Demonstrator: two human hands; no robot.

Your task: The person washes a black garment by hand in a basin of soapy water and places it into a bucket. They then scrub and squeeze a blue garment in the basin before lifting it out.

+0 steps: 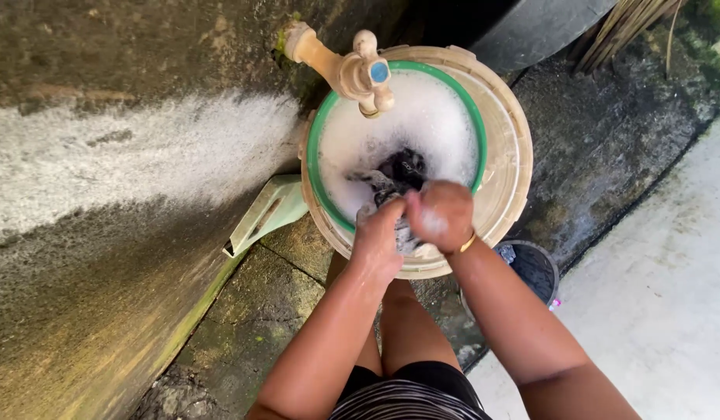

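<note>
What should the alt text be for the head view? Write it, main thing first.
Both hands, left hand and right hand, scrub a dark cloth over a foam-filled bucket with a green inner rim. A beige tap juts from the wall above it. A smaller dark bucket stands on the wet ground beside the right arm.

Beige bucket (pixel 509 167), green inner rim; white foam (pixel 422 117); dark cloth (pixel 402 169), probably black-grey; tan tap (pixel 352 70), blue cap; pale green scoop (pixel 268 211); gold bracelet (pixel 468 243); black-striped shorts (pixel 406 400).
</note>
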